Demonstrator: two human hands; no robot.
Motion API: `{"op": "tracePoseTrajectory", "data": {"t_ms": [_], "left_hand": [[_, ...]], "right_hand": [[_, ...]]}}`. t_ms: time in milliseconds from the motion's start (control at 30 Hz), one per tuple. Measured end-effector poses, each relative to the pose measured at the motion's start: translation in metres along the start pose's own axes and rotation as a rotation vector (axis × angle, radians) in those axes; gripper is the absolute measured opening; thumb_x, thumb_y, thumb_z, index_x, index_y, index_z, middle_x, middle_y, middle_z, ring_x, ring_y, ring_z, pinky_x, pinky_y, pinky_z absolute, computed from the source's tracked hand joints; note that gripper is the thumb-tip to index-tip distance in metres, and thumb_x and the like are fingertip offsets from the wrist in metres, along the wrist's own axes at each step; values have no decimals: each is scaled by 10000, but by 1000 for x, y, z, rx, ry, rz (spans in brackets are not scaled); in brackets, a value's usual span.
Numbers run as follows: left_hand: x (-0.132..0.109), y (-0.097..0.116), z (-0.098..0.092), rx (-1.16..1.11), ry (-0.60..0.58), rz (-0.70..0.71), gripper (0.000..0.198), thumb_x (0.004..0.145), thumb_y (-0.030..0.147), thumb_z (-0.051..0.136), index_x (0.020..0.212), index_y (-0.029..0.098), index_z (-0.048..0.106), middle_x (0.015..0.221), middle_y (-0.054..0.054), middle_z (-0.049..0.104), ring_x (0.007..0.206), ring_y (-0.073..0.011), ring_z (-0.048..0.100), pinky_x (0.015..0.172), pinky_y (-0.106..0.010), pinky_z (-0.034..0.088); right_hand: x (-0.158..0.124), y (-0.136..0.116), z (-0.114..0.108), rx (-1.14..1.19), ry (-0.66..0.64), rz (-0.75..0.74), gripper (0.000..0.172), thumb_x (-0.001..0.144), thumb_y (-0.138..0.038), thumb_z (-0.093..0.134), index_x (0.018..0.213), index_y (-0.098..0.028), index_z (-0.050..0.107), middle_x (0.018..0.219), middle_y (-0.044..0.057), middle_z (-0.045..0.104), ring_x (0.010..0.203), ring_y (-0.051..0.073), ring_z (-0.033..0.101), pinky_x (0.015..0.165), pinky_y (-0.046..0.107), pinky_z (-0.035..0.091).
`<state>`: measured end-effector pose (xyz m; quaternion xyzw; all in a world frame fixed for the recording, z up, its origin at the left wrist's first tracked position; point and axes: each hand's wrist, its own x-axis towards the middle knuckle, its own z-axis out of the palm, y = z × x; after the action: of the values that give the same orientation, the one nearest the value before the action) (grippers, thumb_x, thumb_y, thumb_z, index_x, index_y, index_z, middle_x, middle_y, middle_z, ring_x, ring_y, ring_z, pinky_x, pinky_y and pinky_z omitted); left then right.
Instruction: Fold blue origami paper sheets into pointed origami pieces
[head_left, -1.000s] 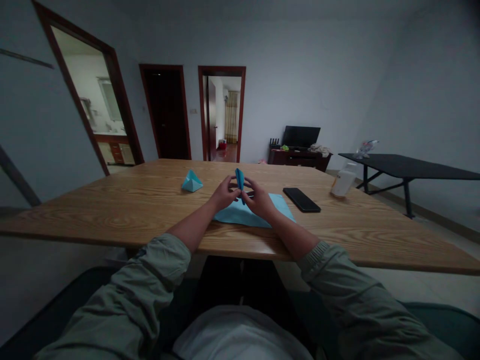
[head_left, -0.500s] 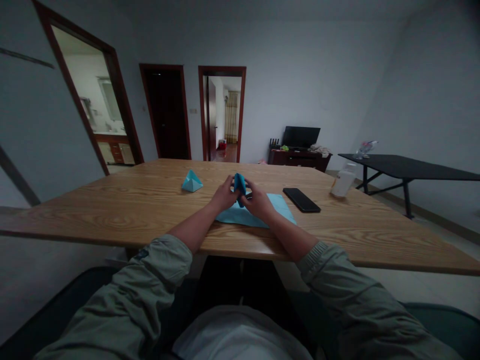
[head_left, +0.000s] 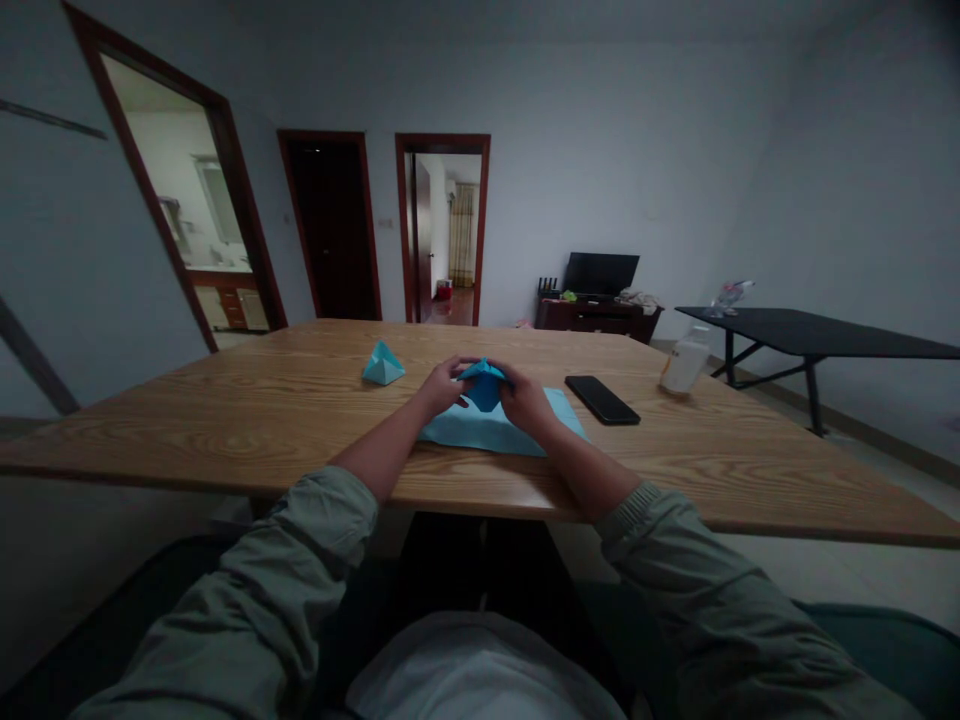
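A folded piece of blue paper point(head_left: 484, 385) is pinched between both my hands just above the wooden table point(head_left: 247, 410). My left hand point(head_left: 442, 388) grips its left side and my right hand point(head_left: 525, 400) grips its right side, fingers curled on it. The piece now looks spread open, wider than tall. Under my hands lies a flat light-blue sheet point(head_left: 480, 430). A finished light-blue paper pyramid point(head_left: 383, 364) stands on the table to the left of my hands.
A black phone point(head_left: 602, 399) lies right of the sheet. A white bottle point(head_left: 682, 366) stands farther right near the table's edge. Beyond are a black side table point(head_left: 817, 335), a TV stand point(head_left: 596, 312) and open doorways.
The folded blue piece was held upright and narrow; both hands have lowered it slightly and pulled it open, so it now looks wider.
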<state>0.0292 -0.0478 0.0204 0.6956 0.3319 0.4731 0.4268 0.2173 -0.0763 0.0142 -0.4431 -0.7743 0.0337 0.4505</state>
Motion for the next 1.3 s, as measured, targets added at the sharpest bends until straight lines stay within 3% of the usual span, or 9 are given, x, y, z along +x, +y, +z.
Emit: {"op": "tracePoseTrajectory", "data": {"t_ms": [100,233,400,533,667,733,867,1067,1300], "left_hand": [[-2,2,-4,-121,-87,-52,631,687,246,646,1303,206,512,1052,-76,637,709,-147,636,536,-255,548],[-4,2,-7,-317,-167,-126,608,721,311,599,1313,199,519,1077,-94,614,729,-175,652,576,-315,571],[-4,1,-5,-312,-83,-111,651,744,396,696,1332,203,494,1088,-97,595,803,-177,638,594,-292,569],[-8,4,1,-325,-82,-98,941,669,304,803,1459,315,291,1037,-45,611,809,-160,640,627,-269,554],[-11,5,4,-381,-127,-180,1117,671,312,822,1514,339,89,963,-37,653,731,-152,654,615,-260,537],[-10,2,3,-401,-155,-234,1093,672,351,826,1513,300,129,966,-48,657,716,-151,655,595,-256,536],[-7,-3,2,-404,-199,-260,950,626,379,859,1416,247,348,981,-53,655,741,-160,667,585,-245,536],[-5,-7,1,-323,-291,-262,767,635,404,856,1263,208,462,957,-77,670,719,-167,683,610,-245,514],[0,-14,-3,-312,-189,-203,844,578,360,889,1293,232,460,855,-9,650,657,-114,630,572,-207,455]], "right_hand": [[2,6,-1,52,4,25,505,842,-115,431,1307,-212,603,1158,54,684,1026,215,634,926,343,478],[4,12,-2,92,11,55,506,824,-111,430,1282,-192,627,1109,59,698,971,216,647,909,357,495],[4,13,0,117,4,10,518,800,-95,437,1275,-181,625,1163,59,681,1034,207,630,952,345,474],[3,13,-1,72,-6,18,549,771,-68,445,1287,-162,609,1178,92,672,1047,213,621,956,345,457],[1,11,-4,41,3,44,593,772,-66,441,1343,-188,546,1071,87,694,903,199,631,851,332,482],[0,9,-5,32,18,36,584,778,-74,436,1342,-182,537,1015,87,696,840,193,619,808,322,481],[0,8,-5,51,24,29,589,764,-77,432,1335,-181,531,937,74,687,742,174,586,740,293,470],[1,10,-4,63,33,42,601,741,-69,445,1322,-197,528,947,61,677,718,164,572,710,274,455],[-1,15,-10,161,-37,-9,603,731,-160,565,1330,-172,497,893,33,647,691,138,552,691,266,467]]}}
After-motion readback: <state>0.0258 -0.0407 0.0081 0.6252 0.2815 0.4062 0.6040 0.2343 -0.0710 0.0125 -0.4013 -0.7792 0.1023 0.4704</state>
